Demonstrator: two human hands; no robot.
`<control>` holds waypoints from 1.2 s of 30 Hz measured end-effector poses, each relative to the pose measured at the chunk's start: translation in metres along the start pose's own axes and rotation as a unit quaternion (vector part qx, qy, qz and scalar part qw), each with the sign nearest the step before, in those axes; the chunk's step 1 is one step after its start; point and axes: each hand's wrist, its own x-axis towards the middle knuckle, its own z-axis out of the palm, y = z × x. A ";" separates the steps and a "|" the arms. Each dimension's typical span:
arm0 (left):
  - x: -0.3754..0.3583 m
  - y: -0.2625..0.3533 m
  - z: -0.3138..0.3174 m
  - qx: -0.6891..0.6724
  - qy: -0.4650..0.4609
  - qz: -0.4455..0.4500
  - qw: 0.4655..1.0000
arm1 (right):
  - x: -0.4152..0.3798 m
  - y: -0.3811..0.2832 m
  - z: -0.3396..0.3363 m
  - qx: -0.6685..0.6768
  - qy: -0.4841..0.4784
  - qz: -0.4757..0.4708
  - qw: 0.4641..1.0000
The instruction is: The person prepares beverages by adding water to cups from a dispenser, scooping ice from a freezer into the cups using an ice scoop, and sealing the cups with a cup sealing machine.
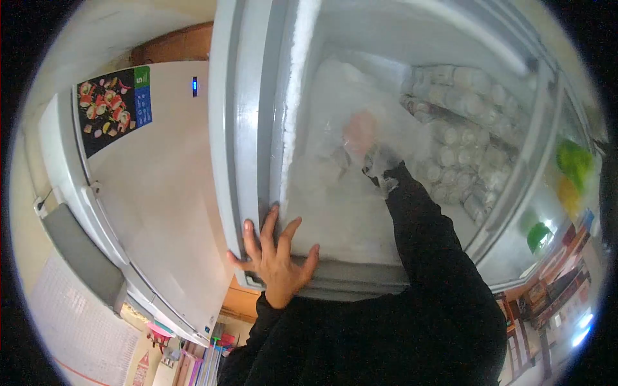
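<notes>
My left hand (275, 257) lies flat with fingers spread on the near rim of an open chest freezer (248, 161), holding nothing. My right arm, in a black sleeve, reaches deep inside the freezer. My right hand (360, 132) is down among frosty clear plastic bags (335, 103); fog and frost blur it, so I cannot make out whether it grips a bag. Rows of small frosted cups or jars (463, 138) are stacked along the freezer's right side, just right of that hand.
Thick frost (297, 96) coats the freezer's left inner wall. A second closed white chest freezer (154, 186) with a food sticker (114, 106) stands to the left. The slid-back glass lid (547, 193) is at the right, with green and yellow items seen through it.
</notes>
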 end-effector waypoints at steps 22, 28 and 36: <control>0.012 0.144 -0.071 -0.623 0.171 0.228 0.729 | -0.253 -0.263 -0.319 0.811 0.157 -0.095 0.555; -0.017 0.301 -0.061 -0.581 -0.010 0.490 0.650 | -0.344 -0.226 -0.439 0.675 0.333 -0.235 0.615; -0.030 0.435 -0.012 -0.612 -0.005 0.443 0.655 | -0.339 -0.178 -0.485 0.566 0.490 -0.238 0.618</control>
